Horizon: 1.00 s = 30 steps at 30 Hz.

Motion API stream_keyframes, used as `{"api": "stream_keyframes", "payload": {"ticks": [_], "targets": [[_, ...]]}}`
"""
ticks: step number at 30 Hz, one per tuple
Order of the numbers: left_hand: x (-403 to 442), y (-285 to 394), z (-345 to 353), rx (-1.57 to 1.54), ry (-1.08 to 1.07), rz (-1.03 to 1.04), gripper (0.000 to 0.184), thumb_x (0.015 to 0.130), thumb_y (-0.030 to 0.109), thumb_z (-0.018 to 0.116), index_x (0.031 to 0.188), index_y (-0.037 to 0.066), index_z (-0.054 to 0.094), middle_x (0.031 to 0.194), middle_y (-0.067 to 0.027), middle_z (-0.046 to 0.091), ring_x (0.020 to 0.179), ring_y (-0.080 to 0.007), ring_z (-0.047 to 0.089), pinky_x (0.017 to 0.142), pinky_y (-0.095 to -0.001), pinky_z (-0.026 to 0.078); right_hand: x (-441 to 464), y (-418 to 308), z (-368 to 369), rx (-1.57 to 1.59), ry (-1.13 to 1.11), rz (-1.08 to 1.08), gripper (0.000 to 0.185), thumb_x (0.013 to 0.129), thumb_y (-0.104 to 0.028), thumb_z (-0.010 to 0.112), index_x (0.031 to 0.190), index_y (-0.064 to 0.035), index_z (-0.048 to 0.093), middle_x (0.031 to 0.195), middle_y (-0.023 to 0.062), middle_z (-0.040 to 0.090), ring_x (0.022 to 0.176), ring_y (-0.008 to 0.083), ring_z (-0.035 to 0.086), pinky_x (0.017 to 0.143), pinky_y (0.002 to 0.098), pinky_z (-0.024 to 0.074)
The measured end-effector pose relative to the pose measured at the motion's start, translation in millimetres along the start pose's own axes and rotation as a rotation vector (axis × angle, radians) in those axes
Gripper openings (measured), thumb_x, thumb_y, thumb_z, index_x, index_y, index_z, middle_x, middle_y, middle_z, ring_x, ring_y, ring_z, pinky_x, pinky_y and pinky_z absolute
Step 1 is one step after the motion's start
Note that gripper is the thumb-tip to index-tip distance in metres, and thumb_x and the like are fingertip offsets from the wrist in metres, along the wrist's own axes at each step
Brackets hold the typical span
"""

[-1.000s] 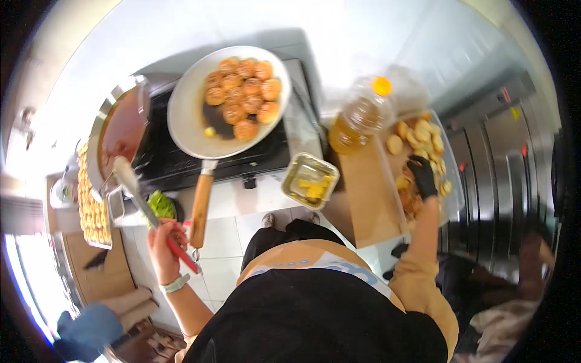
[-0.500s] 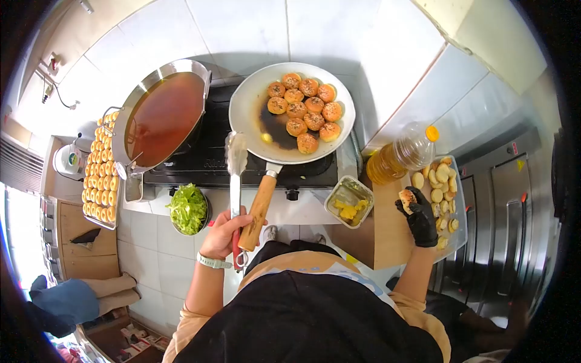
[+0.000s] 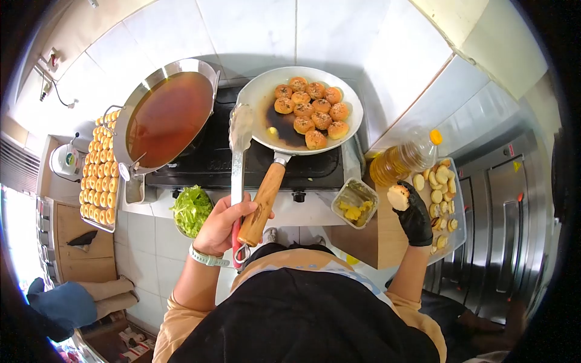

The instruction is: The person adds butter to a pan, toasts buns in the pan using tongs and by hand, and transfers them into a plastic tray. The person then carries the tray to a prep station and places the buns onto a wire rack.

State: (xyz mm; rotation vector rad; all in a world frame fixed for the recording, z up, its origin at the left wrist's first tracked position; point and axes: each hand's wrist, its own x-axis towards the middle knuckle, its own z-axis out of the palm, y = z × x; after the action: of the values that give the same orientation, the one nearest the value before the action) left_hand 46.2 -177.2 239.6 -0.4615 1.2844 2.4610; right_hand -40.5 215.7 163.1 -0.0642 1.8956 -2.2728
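My bare left hand (image 3: 223, 225) is closed round the red-handled tongs (image 3: 238, 175), beside the wooden handle of the white pan (image 3: 247, 103). Small seeded buns (image 3: 304, 110) sit in the pan with dark liquid and a piece of butter (image 3: 272, 130). My right hand (image 3: 416, 219), in a black glove, holds a small bun half (image 3: 398, 197) over the brown board (image 3: 390, 242). Cut bun pieces (image 3: 437, 195) lie in a clear plastic tray (image 3: 461, 233) beside it. Near that hand is a metal tub (image 3: 346, 222) with yellow butter.
A large pan of reddish-brown liquid (image 3: 166, 121) shares the black stove (image 3: 212, 172). An oil bottle (image 3: 402, 160) stands behind the board. Lettuce (image 3: 192, 212) fills a bowl, and rings of dough fill a tray (image 3: 100, 175) at the left. Another person (image 3: 66, 308) is at lower left.
My right hand has come up out of the clear tray with a bun piece and turned its pale side into view. My left hand with the tongs has moved right, to the pan handle.
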Motion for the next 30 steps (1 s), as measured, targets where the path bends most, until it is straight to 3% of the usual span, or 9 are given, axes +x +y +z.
{"api": "stream_keyframes", "payload": {"ticks": [2,4,10,13,20,23,28,30], "targets": [[-1.2,5.6,1.0,-0.008,-0.02,-0.005,0.016,0.084,0.015,0.054,0.084,0.0,0.048,0.087,-0.0236,0.06,0.057,-0.0231,0.061,0.046,-0.0319,0.054,6.1,-13.1,13.6,0.337,-0.022,0.132,0.038,0.08,-0.008,0.056,0.116,0.0024,0.046,0.113,0.0109,0.053,0.102,0.0194,0.054,0.086,0.0257,0.0449],[-2.2,11.5,1.6,-0.03,-0.058,-0.024,0.015,0.086,0.013,0.053,0.077,0.002,0.047,0.09,-0.0228,0.059,0.067,-0.0217,0.062,0.052,-0.0342,0.056,15.0,-15.8,17.9,0.3,-0.044,0.139,0.04,0.08,-0.009,0.057,0.117,0.0022,0.046,0.112,0.0098,0.054,0.101,0.0185,0.055,0.085,0.0265,0.0457],[-1.0,7.1,-5.3,-0.015,-0.063,-0.031,0.014,0.086,0.013,0.053,0.079,0.003,0.047,0.09,-0.0211,0.06,0.067,-0.0217,0.062,0.051,-0.0342,0.056,37.0,-23.3,30.0,0.204,-0.117,0.113,0.042,0.079,-0.011,0.059,0.118,-0.0002,0.046,0.11,0.0093,0.055,0.097,0.0183,0.056,0.081,0.0285,0.0488],[-2.0,5.7,0.5,-0.026,-0.03,0.01,0.017,0.085,0.016,0.054,0.086,-0.001,0.05,0.086,-0.0228,0.061,0.053,-0.0238,0.061,0.045,-0.0313,0.053,41.9,-26.6,38.0,0.187,-0.133,0.122,0.043,0.078,-0.01,0.059,0.118,-0.0014,0.046,0.11,0.0096,0.055,0.097,0.018,0.057,0.08,0.0283,0.0497],[-3.3,9.2,4.6,-0.019,-0.005,-0.002,0.016,0.086,0.016,0.053,0.082,0.001,0.049,0.087,-0.0225,0.061,0.052,-0.0231,0.062,0.045,-0.0302,0.053,49.5,-33.5,46.5,0.116,-0.157,0.163,0.045,0.075,-0.008,0.061,0.118,-0.002,0.047,0.109,0.0086,0.055,0.098,0.0184,0.055,0.082,0.0289,0.0476],[-3.0,8.2,3.7,-0.013,-0.006,0.004,0.017,0.086,0.017,0.053,0.081,0.001,0.049,0.087,-0.0225,0.061,0.052,-0.0229,0.061,0.045,-0.0301,0.053,56.0,-56.6,54.7,-0.144,-0.183,0.054,0.047,0.072,-0.007,0.062,0.116,-0.0021,0.047,0.108,0.0081,0.055,0.099,0.0178,0.054,0.085,0.0287,0.0448],[-1.7,2.6,-0.5,0.009,-0.017,-0.001,0.017,0.085,0.016,0.054,0.077,0.002,0.048,0.088,-0.0239,0.061,0.053,-0.0234,0.061,0.046,-0.031,0.054,87.2,-120.5,114.3,-0.308,-0.245,-0.267,0.046,0.072,-0.008,0.066,0.114,-0.0027,0.048,0.106,0.0057,0.055,0.095,0.0158,0.054,0.086,0.0299,0.0442],[-0.3,-6.7,-6.3,0.024,-0.013,0.006,0.017,0.085,0.015,0.055,0.076,0.003,0.047,0.089,-0.0251,0.061,0.055,-0.0233,0.061,0.047,-0.0312,0.054,115.9,-113.7,154.1,-0.342,-0.435,-0.245,0.04,0.072,-0.01,0.068,0.107,-0.0021,0.05,0.102,0.0059,0.056,0.091,0.016,0.056,0.083,0.03,0.0454]]}}
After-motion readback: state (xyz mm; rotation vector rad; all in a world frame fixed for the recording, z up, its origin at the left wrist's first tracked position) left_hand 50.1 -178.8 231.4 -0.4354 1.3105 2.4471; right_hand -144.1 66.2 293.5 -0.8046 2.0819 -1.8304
